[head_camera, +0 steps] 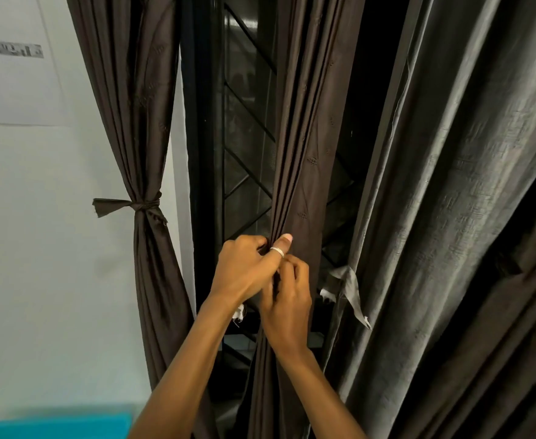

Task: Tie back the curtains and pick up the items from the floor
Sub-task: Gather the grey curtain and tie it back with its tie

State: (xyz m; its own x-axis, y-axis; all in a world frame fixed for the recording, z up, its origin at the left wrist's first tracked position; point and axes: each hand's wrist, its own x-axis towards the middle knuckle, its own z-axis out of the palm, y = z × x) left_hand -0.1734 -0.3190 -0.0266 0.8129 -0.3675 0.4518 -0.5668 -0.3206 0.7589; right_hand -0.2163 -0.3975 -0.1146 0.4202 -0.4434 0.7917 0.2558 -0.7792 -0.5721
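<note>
Paper sheet hung on the pale wall at far left; its dark printed band was too blurred to read. Beside it, the left brown curtain was already gathered and cinched by a knotted fabric tie. A turquoise surface showed at the lower left corner. Behind the opening stood a dark window grille with diagonal bars. At centre, the middle brown curtain was bunched into narrow pleats. The left hand, with a ring on its thumb, was clamped on these pleats; the right hand, touching it just below, pinched the same bunch. Further right, a grey fabric strip dangled loose against the grey curtain, which hung untied.
</note>
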